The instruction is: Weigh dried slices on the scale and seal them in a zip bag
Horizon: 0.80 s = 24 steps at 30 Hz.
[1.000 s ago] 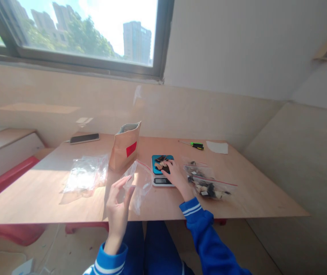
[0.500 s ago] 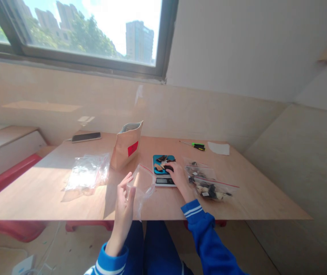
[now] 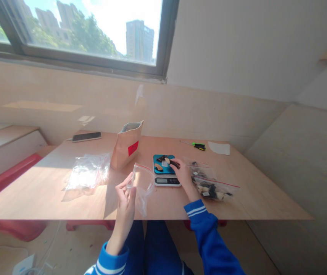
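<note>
Nearest, the blue sleeves [image 3: 215, 238] run out of view at the bottom edge. The left hand [image 3: 125, 196] pinches the side of a clear zip bag [image 3: 145, 187], whose transparent film blurs into the tabletop. Beyond, the right hand [image 3: 184, 173] has its fingers closed on a dark dried piece [image 3: 175, 164] over the kitchen scale [image 3: 158, 181], partly covering the platform; the display digits are illegible. Other dried pieces [image 3: 158, 167] lie there. Filled bags [image 3: 213, 191] overlap just right of it. Farther left, the paper pouch [image 3: 123, 151] hides its contents.
</note>
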### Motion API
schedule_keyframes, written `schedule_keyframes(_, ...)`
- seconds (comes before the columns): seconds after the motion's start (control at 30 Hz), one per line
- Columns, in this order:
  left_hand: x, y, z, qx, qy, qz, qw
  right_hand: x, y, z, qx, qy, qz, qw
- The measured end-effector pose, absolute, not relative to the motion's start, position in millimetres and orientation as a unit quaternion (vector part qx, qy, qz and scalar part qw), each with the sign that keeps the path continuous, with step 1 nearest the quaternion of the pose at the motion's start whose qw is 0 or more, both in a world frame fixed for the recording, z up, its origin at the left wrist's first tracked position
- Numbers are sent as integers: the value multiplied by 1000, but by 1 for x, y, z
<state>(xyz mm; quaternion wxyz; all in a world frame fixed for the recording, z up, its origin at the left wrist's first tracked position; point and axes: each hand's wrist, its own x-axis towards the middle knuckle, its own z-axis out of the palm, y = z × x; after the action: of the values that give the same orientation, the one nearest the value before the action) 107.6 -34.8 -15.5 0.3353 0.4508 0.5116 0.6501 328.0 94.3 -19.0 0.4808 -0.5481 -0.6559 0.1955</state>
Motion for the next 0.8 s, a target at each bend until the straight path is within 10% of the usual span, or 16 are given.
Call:
schedule_keyframes(0.4, 112, -30, -21, 465, 509, 645, 329, 298, 74, 29, -465, -506, 392, 612)
schedule_keyframes(0.8, 124, -13, -22, 558, 471, 639, 241, 256, 29, 75, -458, -548, 508, 483)
